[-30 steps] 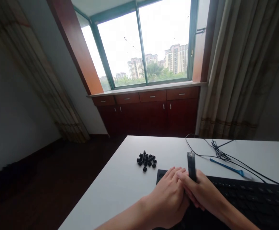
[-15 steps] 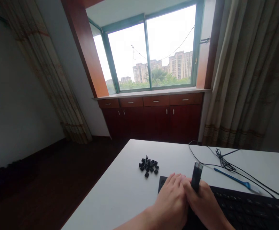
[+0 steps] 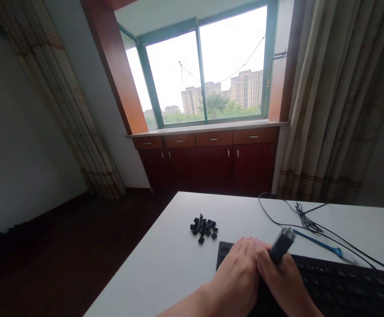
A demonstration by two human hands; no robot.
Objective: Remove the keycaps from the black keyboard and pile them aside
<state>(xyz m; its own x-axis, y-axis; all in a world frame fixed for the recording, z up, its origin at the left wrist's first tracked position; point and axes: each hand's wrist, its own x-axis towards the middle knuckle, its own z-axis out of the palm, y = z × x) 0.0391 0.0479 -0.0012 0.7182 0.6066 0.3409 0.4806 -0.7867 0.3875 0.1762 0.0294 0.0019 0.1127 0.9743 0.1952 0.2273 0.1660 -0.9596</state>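
Note:
A black keyboard [image 3: 350,288] lies at the table's near right, its left part mostly covered by both hands. My left hand [image 3: 238,273] is over that end, fingers together and curled over the back edge, gripping the keyboard. Against it, my right hand [image 3: 286,279] is closed around a black stick-shaped tool [image 3: 281,246]. The tool's upper end sticks up out of the fist, tilted right; its lower end is hidden. Left of the keyboard's back corner lies a loose pile of black keycaps [image 3: 204,226].
On the white table [image 3: 159,255], a blue-handled brush [image 3: 320,243] lies behind the keyboard. A tangled black cable [image 3: 307,222] runs along the back right. The table's left edge drops to a dark floor. Red-brown cabinets [image 3: 208,165] stand under the window beyond.
The upper end of the black tool has swung right and slightly down, tilting over more. My right hand has turned with it; my left hand stays nearly in place.

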